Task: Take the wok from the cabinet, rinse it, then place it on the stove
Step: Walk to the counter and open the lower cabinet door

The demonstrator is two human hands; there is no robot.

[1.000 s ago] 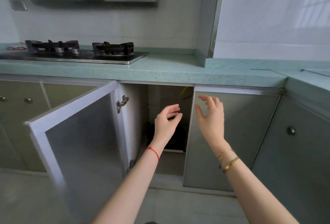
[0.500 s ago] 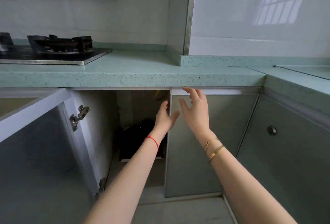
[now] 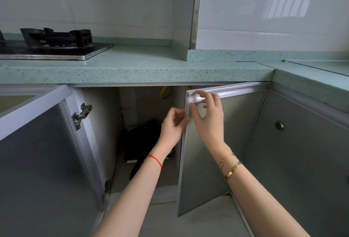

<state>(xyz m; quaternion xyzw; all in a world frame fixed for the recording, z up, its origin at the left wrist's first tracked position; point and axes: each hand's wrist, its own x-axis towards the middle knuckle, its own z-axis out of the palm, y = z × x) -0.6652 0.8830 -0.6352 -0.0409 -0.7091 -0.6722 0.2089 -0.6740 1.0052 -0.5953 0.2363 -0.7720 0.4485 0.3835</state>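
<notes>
A brushed-metal cabinet door (image 3: 222, 142), partly ajar, is being gripped at its upper corner: the right hand (image 3: 206, 118) fingers are being curled over its pale top edge, the left hand (image 3: 172, 129) fingers pinched on its side edge. The black rounded wok (image 3: 143, 138) is being kept inside the open cabinet (image 3: 132, 108), under the speckled green table (image 3: 132, 67). The stove (image 3: 56, 46) is being shown at upper left.

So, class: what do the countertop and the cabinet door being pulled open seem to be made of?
Countertop: probably artificial stone, matte green with dark speckles. Door: seemingly brushed metal panel, dull grey sheen, in a pale, glossier frame, perhaps aluminium.
</notes>
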